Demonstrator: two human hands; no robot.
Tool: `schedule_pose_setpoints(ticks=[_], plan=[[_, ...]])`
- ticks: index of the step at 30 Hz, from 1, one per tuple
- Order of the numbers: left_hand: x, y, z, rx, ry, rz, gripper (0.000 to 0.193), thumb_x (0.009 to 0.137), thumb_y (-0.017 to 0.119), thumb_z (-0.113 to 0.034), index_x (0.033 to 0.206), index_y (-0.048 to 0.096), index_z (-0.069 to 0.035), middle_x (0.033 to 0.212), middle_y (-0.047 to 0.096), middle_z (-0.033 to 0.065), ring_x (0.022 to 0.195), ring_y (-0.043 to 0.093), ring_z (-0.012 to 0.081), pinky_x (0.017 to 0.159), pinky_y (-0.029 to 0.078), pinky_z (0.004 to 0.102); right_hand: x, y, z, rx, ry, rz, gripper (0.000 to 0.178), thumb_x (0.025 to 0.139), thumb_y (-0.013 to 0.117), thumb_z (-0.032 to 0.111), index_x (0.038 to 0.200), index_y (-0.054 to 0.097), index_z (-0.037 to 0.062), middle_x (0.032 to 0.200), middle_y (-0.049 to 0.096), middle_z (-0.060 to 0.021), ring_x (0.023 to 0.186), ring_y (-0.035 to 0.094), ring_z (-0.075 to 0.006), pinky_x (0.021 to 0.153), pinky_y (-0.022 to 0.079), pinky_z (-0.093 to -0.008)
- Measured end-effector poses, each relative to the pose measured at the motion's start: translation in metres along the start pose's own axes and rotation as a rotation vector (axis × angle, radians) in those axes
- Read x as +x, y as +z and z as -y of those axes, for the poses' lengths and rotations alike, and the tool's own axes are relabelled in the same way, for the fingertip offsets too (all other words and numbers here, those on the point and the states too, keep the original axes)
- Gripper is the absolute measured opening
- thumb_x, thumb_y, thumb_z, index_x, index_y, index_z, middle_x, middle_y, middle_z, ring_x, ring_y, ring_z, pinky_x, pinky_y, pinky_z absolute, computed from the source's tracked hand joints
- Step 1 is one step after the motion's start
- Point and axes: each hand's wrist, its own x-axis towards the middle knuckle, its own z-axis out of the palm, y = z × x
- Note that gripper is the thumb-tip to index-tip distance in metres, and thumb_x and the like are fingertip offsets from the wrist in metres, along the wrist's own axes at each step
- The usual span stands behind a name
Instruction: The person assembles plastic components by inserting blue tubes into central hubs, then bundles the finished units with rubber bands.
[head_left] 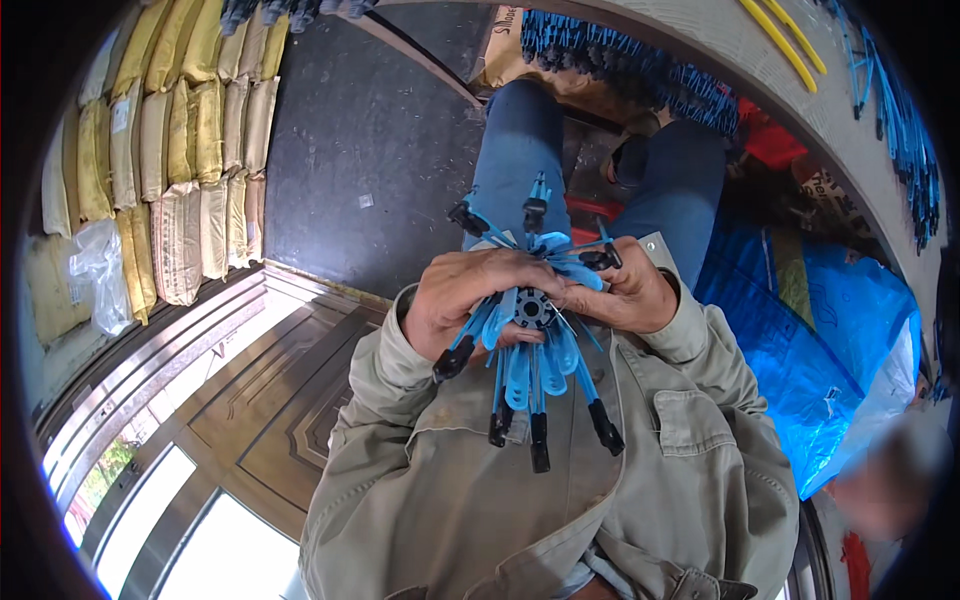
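In front of my chest, both hands hold a blue plastic piece with several arms [517, 378] fanning out from a round, dark slotted hub [532, 308]. The arms end in black tips. My left hand [452, 292] is closed around the left side of the hub, one finger showing just below it. On the other side my right hand [642, 290] is closed, with thumb and fingers pinching a blue arm close to the hub. My fingers partly hide where the arms join the hub.
Stacked yellow and beige sacks [205, 130] line the far left, above a brown panelled door [290, 400]. A curved pale worktop [700, 28] at upper right carries yellow strips [785, 45]; bunches of blue-black arms [630, 62] hang by it. Blue sheeting [790, 345] lies right.
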Motion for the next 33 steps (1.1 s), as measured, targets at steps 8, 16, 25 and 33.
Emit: schedule_pose_setpoints(ticks=[8, 16, 25, 33], plan=[[0.004, 0.014, -0.003, 0.129, -0.039, -0.117, 0.033, 0.066, 0.075, -0.023, 0.091, 0.062, -0.004, 0.087, 0.066, 0.0084, 0.081, 0.064, 0.0242, 0.070, 0.049, 0.0312, 0.000, -0.004, 0.003, -0.201, -0.201, -0.008, 0.012, 0.077, 0.067, 0.008, 0.081, 0.065, -0.0023, 0.072, 0.060, -0.0106, 0.066, 0.060, -0.0189, 0.057, 0.045, -0.0269], [0.001, 0.024, -0.009, 0.159, -0.094, -0.195, 0.027, 0.071, 0.071, -0.009, 0.094, 0.059, -0.001, 0.091, 0.065, 0.0109, 0.086, 0.064, 0.0235, 0.075, 0.050, 0.0306, -0.002, 0.012, -0.009, -0.255, -0.263, -0.225, 0.014, 0.073, 0.071, 0.008, 0.071, 0.061, -0.0026, 0.068, 0.058, -0.0099, 0.059, 0.057, -0.0188, 0.054, 0.043, -0.0274], [0.006, 0.023, 0.002, -0.004, -0.069, -0.119, 0.024, 0.074, 0.069, -0.005, 0.094, 0.057, 0.001, 0.091, 0.064, 0.0134, 0.088, 0.063, 0.0219, 0.077, 0.050, 0.0314, 0.004, -0.005, -0.027, 0.019, -0.092, -0.167, 0.018, 0.068, 0.075, 0.008, 0.067, 0.059, -0.0016, 0.058, 0.055, -0.0081, 0.053, 0.051, -0.0137, 0.047, 0.037, -0.0259], [0.026, 0.028, 0.006, 0.290, -0.045, -0.285, 0.030, 0.070, 0.072, -0.004, 0.094, 0.056, -0.002, 0.081, 0.062, 0.0082, 0.070, 0.062, 0.0193, 0.064, 0.049, 0.0275, 0.024, -0.046, 0.012, -0.561, -0.093, 0.001, 0.010, 0.073, 0.069, 0.006, 0.074, 0.061, 0.0002, 0.066, 0.061, -0.0084, 0.061, 0.059, -0.0171, 0.058, 0.045, -0.0258]])
